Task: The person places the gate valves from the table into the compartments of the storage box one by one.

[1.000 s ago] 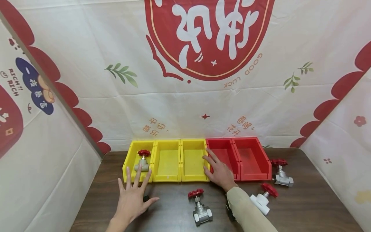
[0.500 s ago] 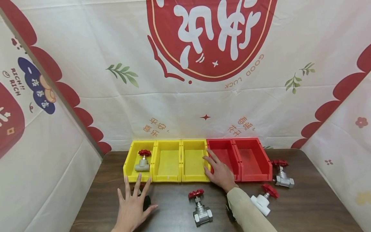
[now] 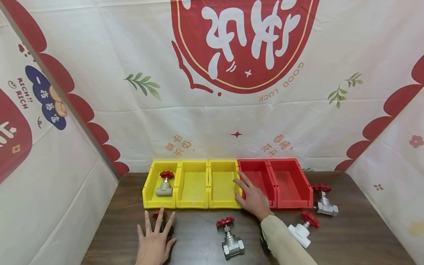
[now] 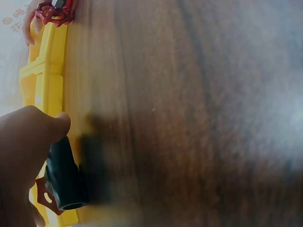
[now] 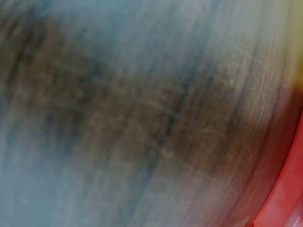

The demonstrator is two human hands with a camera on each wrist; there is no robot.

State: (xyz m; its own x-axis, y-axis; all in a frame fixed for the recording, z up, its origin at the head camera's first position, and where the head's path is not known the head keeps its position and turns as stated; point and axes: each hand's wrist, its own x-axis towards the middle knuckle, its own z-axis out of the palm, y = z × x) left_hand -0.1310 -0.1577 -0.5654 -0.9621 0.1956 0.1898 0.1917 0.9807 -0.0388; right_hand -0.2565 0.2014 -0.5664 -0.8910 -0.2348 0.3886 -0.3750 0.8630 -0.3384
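In the head view my left hand [image 3: 154, 241], fingers spread and straight, is over a dark valve with a red handwheel [image 3: 158, 213], partly hiding it. The left wrist view shows that valve's black tube-like body [image 4: 66, 177] just beyond my thumb [image 4: 49, 124]; whether they touch is unclear. My right hand [image 3: 254, 200] rests with loosely bent fingers at the wall between the third yellow bin [image 3: 224, 203] and the adjoining red bin [image 3: 256, 175]. A grey valve with a red handwheel [image 3: 164, 188] stands in the leftmost yellow bin [image 3: 159, 204].
A silver valve [image 3: 232, 246] lies on the brown table [image 3: 195, 235] between my hands. To the right are a white valve [image 3: 300, 234] and another silver valve [image 3: 326, 207]. A second red bin [image 3: 293, 203] ends the row. Something dark is mostly hidden beneath my right sleeve [image 3: 281, 235].
My left hand has drawn back from the leftmost yellow bin toward the table's front, uncovering the grey valve and the dark valve's handwheel. My right hand stays put; the view shifts slightly.
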